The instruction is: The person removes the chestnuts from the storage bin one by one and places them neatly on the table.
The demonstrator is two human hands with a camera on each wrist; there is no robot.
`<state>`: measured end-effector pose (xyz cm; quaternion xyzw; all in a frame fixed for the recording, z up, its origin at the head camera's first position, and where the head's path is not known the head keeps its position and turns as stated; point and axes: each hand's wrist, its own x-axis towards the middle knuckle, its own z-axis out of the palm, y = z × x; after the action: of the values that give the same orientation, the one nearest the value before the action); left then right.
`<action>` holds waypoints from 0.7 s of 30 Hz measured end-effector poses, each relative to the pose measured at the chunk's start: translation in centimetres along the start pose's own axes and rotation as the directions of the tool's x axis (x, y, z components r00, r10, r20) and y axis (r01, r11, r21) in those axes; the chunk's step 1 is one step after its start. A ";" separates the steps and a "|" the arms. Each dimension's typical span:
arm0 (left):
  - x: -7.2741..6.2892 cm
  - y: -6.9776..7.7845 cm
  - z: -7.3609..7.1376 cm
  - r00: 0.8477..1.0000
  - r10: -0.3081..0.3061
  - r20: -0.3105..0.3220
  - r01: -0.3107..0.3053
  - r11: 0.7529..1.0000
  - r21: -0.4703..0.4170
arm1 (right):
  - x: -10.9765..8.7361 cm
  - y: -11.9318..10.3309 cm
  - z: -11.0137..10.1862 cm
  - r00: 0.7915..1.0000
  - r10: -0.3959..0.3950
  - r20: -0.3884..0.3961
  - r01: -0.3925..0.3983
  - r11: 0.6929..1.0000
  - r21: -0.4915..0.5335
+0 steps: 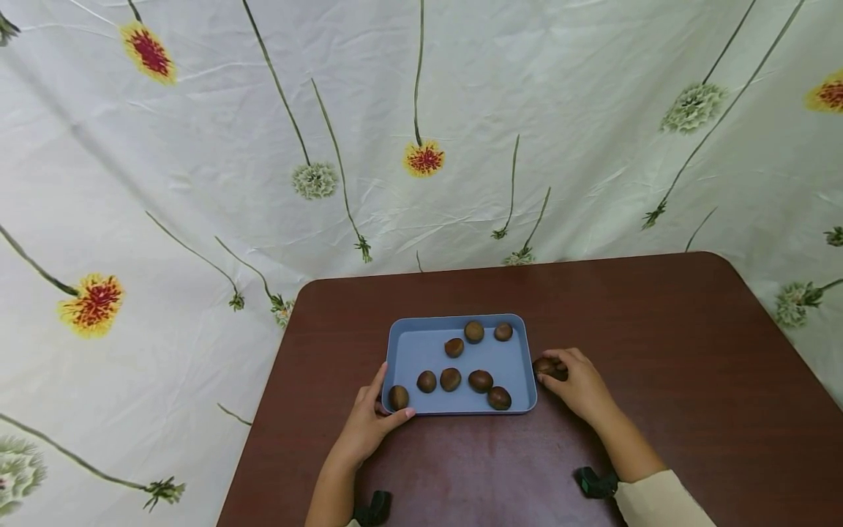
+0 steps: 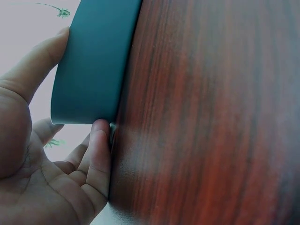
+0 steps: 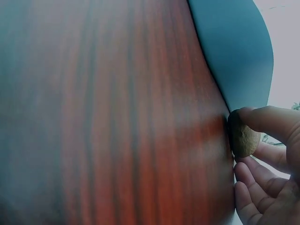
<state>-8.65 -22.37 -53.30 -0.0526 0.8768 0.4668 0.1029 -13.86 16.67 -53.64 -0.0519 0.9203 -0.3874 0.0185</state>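
A shallow blue tray (image 1: 421,348) lies on the table with several brown chestnuts (image 1: 451,379) spread over its floor. At its near left corner my left hand (image 1: 366,423) holds the tray, thumb on the near wall and fingers along the left end. My right hand (image 1: 583,389) pinches another chestnut (image 3: 245,139) between thumb and fingers. That chestnut touches or nearly touches the tabletop, just outside the tray's right wall. In the right wrist view its pale base faces the camera, and the other fingers curl below it.
The dark reddish-brown table (image 1: 632,322) has rounded far corners. A white flower-print cloth (image 1: 421,73) hangs behind and to the left of it. Dark wrist devices (image 1: 596,483) sit at both wrists, near the sleeves.
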 end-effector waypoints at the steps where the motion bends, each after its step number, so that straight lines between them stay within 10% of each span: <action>1: 0.0 0.0 0.0 1.000 -0.001 -0.001 0.001 1.000 0.001 | 0.0 0.1 0.0 1.000 0.002 0.003 -0.002 1.000 0.006; 21: 0.3 -0.1 0.0 1.000 0.006 0.003 -0.006 1.000 0.016 | -0.9 -0.3 -0.8 0.997 0.043 -0.069 -0.034 0.992 0.119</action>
<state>-8.90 -22.41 -53.48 -0.0485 0.8804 0.4603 0.1031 -13.02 17.10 -52.91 -0.0191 0.8966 -0.4424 -0.0037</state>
